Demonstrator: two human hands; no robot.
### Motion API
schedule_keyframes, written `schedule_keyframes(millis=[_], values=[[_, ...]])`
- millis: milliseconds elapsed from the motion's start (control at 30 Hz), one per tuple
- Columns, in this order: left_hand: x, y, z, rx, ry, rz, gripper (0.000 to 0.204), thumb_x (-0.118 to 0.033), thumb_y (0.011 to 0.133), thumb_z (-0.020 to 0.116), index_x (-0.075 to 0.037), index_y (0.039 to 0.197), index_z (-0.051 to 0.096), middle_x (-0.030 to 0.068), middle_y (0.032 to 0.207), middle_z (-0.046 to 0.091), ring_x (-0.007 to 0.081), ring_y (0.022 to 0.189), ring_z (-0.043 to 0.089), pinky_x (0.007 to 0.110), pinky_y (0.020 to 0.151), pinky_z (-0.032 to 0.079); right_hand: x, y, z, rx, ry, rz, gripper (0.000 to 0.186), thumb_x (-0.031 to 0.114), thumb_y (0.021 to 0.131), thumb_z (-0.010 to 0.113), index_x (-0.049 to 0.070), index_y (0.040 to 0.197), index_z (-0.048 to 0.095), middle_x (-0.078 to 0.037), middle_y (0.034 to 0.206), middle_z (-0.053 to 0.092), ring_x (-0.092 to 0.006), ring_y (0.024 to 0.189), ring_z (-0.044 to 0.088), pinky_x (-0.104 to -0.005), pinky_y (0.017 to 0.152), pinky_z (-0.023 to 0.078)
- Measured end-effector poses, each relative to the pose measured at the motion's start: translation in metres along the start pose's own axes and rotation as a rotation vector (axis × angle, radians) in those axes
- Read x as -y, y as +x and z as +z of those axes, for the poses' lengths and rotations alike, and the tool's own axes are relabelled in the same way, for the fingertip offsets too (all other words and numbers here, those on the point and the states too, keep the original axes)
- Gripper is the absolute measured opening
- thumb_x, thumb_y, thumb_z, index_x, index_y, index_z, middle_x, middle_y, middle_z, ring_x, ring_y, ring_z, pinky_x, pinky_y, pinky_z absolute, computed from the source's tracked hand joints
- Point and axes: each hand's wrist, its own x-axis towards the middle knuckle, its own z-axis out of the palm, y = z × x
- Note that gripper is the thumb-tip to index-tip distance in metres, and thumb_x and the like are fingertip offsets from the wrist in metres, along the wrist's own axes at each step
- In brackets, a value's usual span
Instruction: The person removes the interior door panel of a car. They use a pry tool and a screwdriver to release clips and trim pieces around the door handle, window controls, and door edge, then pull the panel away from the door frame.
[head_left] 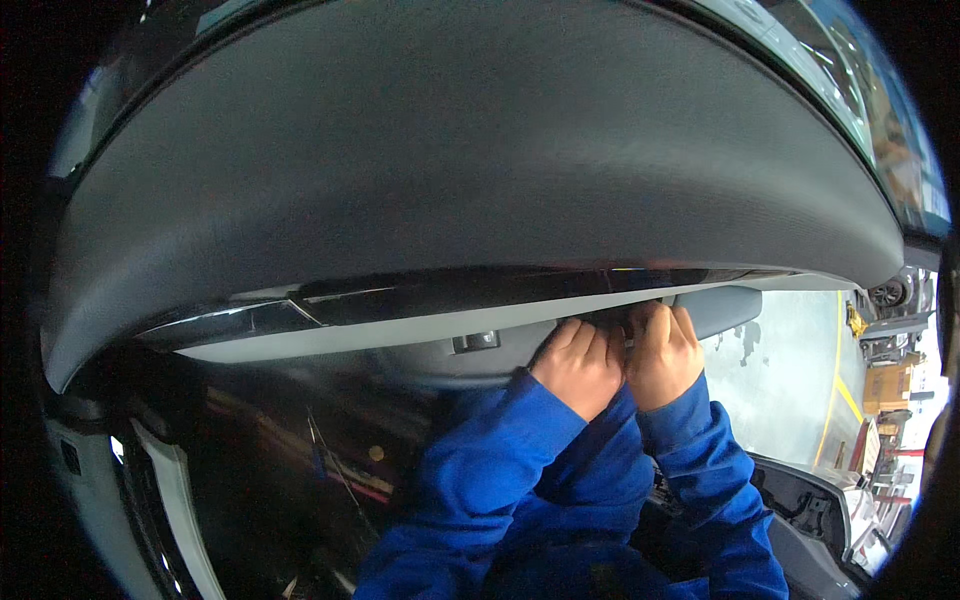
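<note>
My left hand [580,368] and my right hand [664,355] are side by side under the front edge of a car's dark grey dashboard [480,180]. Both are closed, knuckles up, with the fingertips curled out of sight. They press against the grey lower panel [415,358] beneath the dashboard, close to its right end piece [728,308]. What the fingers hold is hidden behind the hands. To the left of my left hand, a small dark latch-like piece [476,342] is set in the panel.
A glossy black trim strip [420,292] and a pale strip [390,335] run above my hands. At the right, the open side shows a grey floor [790,380] with yellow lines and cardboard boxes [886,388]. An open car door [815,510] stands at lower right.
</note>
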Motion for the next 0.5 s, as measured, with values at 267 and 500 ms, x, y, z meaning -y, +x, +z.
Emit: schedule_keyframes(millis=[267,500], values=[[-0.001,0.0,0.003,0.01,-0.008,-0.037,0.031,-0.025,0.08,0.065,0.0,0.096,0.072,0.0092,0.076,0.062,0.0257,0.081,0.062,0.038,0.085,0.051,0.003,-0.001,-0.005,0.018,-0.075,0.029,0.01,0.001,0.081,0.064,0.0,0.089,0.059,-0.016,0.083,0.062,-0.0384,0.082,0.059,-0.0472,0.071,0.052],[0.0,0.001,0.001,0.087,0.001,-0.012,0.026,-0.027,0.08,0.068,-0.003,0.09,0.069,0.0087,0.079,0.061,0.0258,0.081,0.062,0.038,0.086,0.051,-0.006,0.001,0.002,-0.032,0.097,0.127,0.008,0.002,0.086,0.065,0.0,0.092,0.059,-0.02,0.08,0.062,-0.0425,0.074,0.057,-0.0503,0.067,0.05]])
